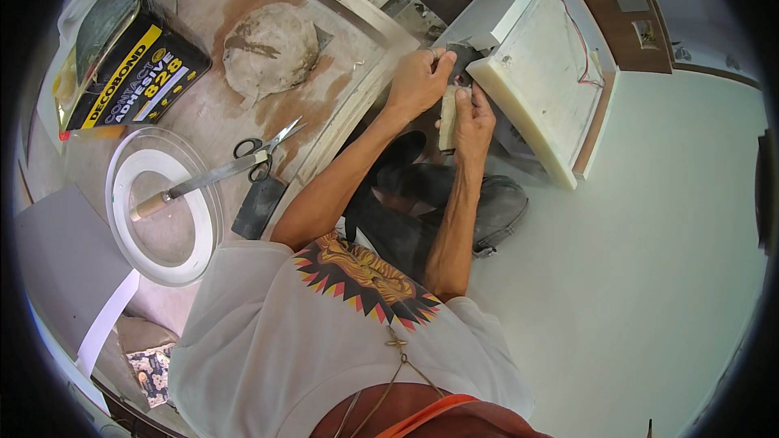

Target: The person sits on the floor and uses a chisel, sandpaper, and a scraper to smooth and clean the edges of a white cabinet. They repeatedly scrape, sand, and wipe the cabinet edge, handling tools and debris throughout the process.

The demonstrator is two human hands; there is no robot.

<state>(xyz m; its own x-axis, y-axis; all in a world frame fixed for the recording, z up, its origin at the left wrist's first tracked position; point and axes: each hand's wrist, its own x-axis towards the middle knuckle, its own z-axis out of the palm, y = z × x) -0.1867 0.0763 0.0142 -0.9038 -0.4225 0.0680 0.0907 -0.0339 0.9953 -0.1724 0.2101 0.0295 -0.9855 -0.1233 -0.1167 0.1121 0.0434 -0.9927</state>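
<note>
My left hand point(419, 81) is closed, its fingertips pinching the edge of a dark grey piece point(461, 57) that looks like a sheet of sandpaper. Close beside it, my right hand point(473, 123) grips a narrow beige block point(448, 119) with a dark edge, held upright. Both hands are near the corner of a white box-like panel point(519, 113) with a thick cream edge, which stands tilted just to their right. Whether the block touches the grey sheet is hard to make out.
On the dusty board at left lie scissors point(272, 144), a wooden-handled file point(191, 186), a dark block point(260, 207), a roll of clear edging point(166, 264) and a dusty bundle point(272, 53). A black adhesive can point(150, 73) stands behind. A red wire point(580, 49) hangs on the panel.
</note>
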